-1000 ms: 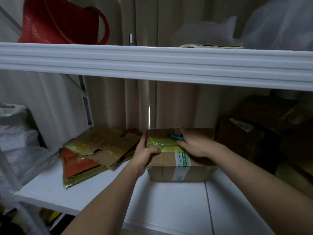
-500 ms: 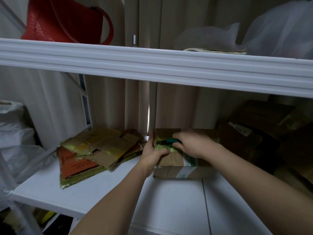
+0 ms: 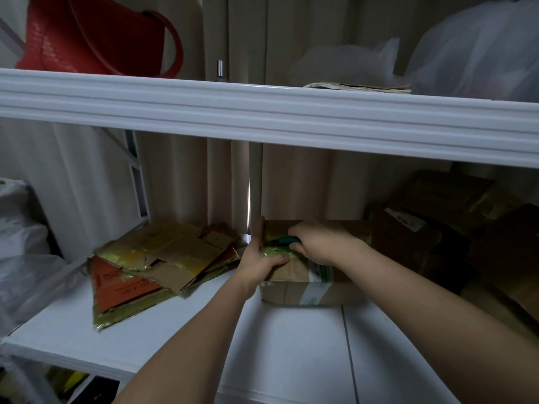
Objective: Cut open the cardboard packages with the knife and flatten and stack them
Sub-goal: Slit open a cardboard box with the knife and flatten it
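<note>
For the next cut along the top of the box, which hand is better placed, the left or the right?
The right hand, probably. It grips the green-handled knife over the top of the cardboard box. The left hand grips the box's left end, so it is better placed to steady it.

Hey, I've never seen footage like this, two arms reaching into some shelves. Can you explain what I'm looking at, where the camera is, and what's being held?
There is no machine here: these are a person's two bare arms. The single camera sits on the person's head, looking forward and down, so the arms reach in from the bottom edge. The left hand grips the left end of a taped cardboard box standing on a white shelf. The right hand holds a knife with a teal handle against the box top; its blade is too small to make out. Left of the box lies a pile of flattened cardboard. More boxes sit in shadow on the right. On the upper shelf are a red bag and plastic bags.
</note>
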